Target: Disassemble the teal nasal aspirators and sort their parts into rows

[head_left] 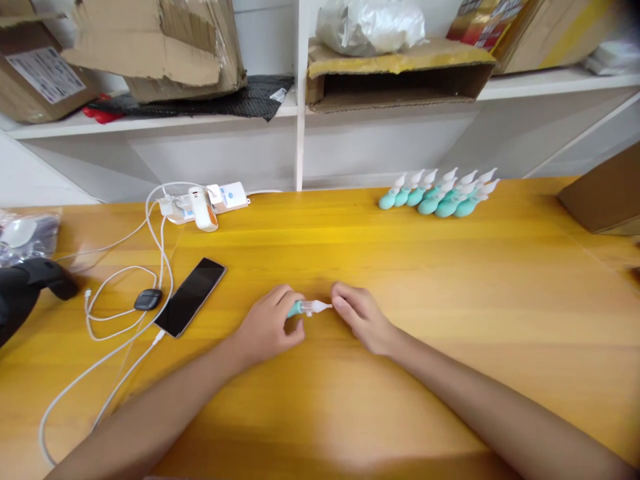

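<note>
Above the middle of the table, my left hand (273, 320) is closed around the teal bulb of a nasal aspirator (311, 307). Its clear section and whitish pointed nozzle stick out to the right, roughly level; most of the bulb is hidden in my palm. My right hand (363, 317) is closed, thumb against curled fingers, right at the nozzle's end. Whether it touches the nozzle or holds something small, I cannot tell. At the back right of the table, several similar teal aspirators (443, 197) stand grouped with their nozzles up.
A black phone (191, 297) lies left of my left hand on the wooden table (400, 413), beside white cables and a dark earbud case (148, 299). Behind them sits a power strip (230, 196). A cardboard box (607, 190) stands right; shelves (299, 100) with boxes rise behind.
</note>
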{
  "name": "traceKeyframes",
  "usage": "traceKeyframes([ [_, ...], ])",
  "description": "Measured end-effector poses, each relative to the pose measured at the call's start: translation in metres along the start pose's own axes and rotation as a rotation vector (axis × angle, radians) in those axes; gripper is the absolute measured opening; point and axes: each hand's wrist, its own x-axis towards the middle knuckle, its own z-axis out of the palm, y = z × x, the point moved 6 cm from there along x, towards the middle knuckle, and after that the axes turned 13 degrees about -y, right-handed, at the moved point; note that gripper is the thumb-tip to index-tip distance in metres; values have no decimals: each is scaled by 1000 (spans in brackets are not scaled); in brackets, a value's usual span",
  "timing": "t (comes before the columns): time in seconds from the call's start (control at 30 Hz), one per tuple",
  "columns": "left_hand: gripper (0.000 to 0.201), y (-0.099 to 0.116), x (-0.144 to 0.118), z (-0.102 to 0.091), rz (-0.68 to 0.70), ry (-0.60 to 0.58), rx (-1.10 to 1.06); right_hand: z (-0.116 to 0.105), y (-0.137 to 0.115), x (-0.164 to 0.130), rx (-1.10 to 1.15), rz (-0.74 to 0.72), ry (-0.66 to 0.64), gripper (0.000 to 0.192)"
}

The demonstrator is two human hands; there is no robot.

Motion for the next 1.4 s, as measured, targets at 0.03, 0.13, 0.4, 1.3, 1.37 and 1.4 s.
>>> traceKeyframes([
  [0.03, 25, 2, -1, 2, 4, -1, 51, 2, -1, 1, -123, 23, -56, 61],
  [0.13, 39, 6, -2, 6, 24, 21, 192, 13, -5, 2, -396, 26, -215, 70],
  [0.4, 47, 8, 2, 5, 103, 16, 253, 22, -5, -4, -673, -108, -267, 64],
  [1.3, 22, 9, 2, 15, 187, -141, 246, -15, 4, 3, -8, 331, -634, 64],
  [1.37, 20, 6, 1, 15, 181, -149, 217, -18, 7, 0, 22, 381, -645, 63],
  [1.4, 21, 5, 1, 15, 182, -151, 206, -20, 9, -1, 23, 403, -640, 64],
])
